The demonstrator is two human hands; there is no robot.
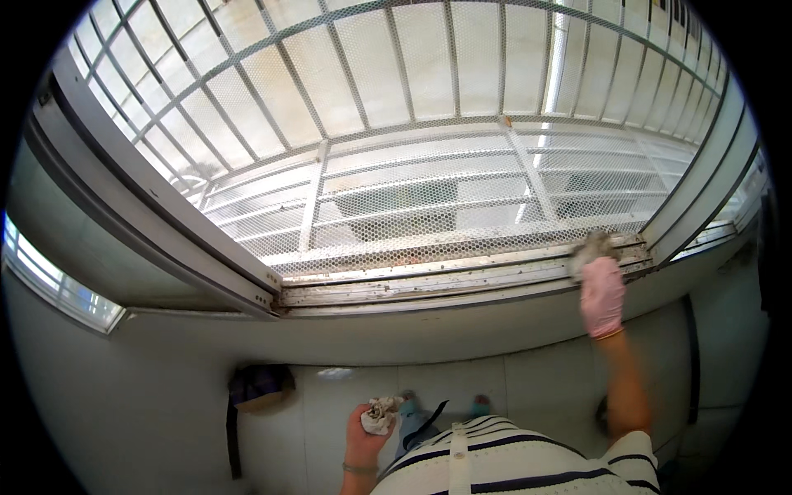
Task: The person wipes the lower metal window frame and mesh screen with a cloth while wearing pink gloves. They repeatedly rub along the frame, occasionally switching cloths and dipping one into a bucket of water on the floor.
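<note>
My right hand (603, 297), in a pink glove, is at the right end of the window's sliding track (433, 281). Its fingers are closed on a dirty, greyish cloth (591, 250), somewhat blurred, which lies against the track. Dark specks of dirt are scattered along the metal rails. Low in front of my body, my left hand (365, 433) is bare and holds a crumpled, soiled whitish cloth or paper (379, 416), away from the window.
Beyond the track stand a perforated metal mesh (408, 241) and a barred window cage (455, 62). A sliding window frame (154, 192) is at the left, another frame (699, 179) at the right. On the tiled floor lies a dark bag-like object (263, 387).
</note>
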